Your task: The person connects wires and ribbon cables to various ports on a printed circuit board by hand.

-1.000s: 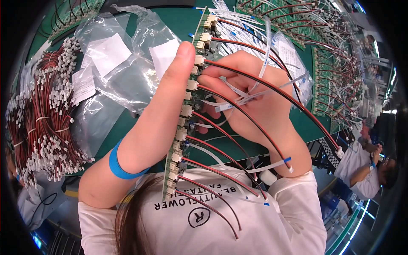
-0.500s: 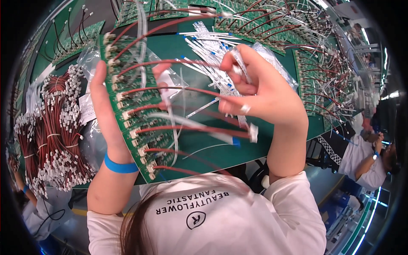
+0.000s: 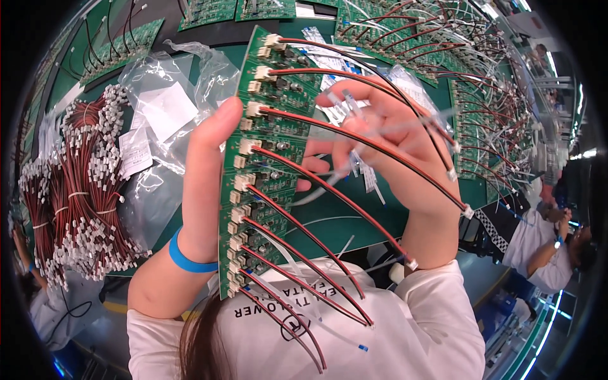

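Gripping green circuit board [image 3: 272, 180] in left hand [image 3: 206, 158]; right of board, pinching blurred white ribbon cable [image 3: 349, 101] in right hand [image 3: 408, 142].

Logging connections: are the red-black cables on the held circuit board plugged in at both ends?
One end only: the cables enter connectors on the green board; the visible far-end plugs sit in no socket.

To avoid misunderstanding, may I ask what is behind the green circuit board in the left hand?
Past the right edge of the circuit board, fingers of the left hand show, with the green tabletop farther behind. The board hides their bases and anything directly behind.
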### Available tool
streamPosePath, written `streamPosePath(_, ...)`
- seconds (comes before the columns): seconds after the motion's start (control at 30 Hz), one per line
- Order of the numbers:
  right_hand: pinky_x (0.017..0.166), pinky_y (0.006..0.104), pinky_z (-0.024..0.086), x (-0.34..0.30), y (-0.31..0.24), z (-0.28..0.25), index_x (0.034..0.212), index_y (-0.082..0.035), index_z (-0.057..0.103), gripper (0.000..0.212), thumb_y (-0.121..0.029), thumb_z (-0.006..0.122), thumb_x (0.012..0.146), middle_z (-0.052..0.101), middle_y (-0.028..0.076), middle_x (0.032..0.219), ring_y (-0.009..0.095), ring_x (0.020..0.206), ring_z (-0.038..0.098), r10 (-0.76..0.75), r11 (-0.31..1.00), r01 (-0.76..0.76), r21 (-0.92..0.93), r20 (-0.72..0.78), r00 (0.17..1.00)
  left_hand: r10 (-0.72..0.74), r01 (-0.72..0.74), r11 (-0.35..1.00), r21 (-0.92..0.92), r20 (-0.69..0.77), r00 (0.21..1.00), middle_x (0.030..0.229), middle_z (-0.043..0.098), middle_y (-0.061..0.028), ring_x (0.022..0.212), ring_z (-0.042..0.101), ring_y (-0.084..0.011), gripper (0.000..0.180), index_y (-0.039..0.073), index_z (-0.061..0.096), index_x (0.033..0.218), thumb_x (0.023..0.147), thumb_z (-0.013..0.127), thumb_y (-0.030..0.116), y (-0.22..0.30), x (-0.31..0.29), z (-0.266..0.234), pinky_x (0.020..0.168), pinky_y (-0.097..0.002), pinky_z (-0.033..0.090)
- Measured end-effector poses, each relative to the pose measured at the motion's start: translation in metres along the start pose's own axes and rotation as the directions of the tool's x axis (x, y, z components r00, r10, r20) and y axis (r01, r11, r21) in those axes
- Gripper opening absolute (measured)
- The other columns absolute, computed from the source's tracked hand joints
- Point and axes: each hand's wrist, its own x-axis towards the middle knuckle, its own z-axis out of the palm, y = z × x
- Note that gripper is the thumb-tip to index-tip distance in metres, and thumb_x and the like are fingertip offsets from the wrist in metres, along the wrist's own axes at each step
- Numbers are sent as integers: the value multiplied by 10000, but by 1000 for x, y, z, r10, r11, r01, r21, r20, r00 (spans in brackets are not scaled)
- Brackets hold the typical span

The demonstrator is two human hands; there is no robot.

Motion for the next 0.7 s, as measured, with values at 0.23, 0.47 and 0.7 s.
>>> streamPosePath(0.23, 600, 226, 497, 2, -17, 14, 1092, 10, 470, 333, -69, 651, 825, 576, 42, 824, 106, 708, 588, 180, 983, -182, -24, -81, 980, 37, -39, 995, 96, 17, 999, 972, 633, -184, 840, 638, -240, 599, -13, 525, 1145, 892, 334, 495, -2, -1, 2, 699, -309, 514)
streamPosePath(0.47, 580, 182, 487, 3, -16, 18, 856, 35, 603, 83, 33, 650, 787, 626, 38, 735, 84, 636, 615, 25, 844, -69, -533, -91, 996, -65, 64, 997, 42, 21, 998, 1002, 637, -138, 777, 648, -249, 548, 36, 544, 1123, 897, 333, 489, -4, -5, 1, 660, -356, 550)
streamPosePath(0.7, 564, 146, 432, 3, -12, 17, 887, 40, 623, 126, 20, 679, 777, 621, 21, 756, 39, 646, 564, -144, 739, 63, -671, -66, 987, -102, 90, 984, 153, 72, 992, 948, 646, -157, 727, 653, -276, 573, 40, 526, 1155, 897, 302, 500, -3, -6, 0, 618, -368, 553)
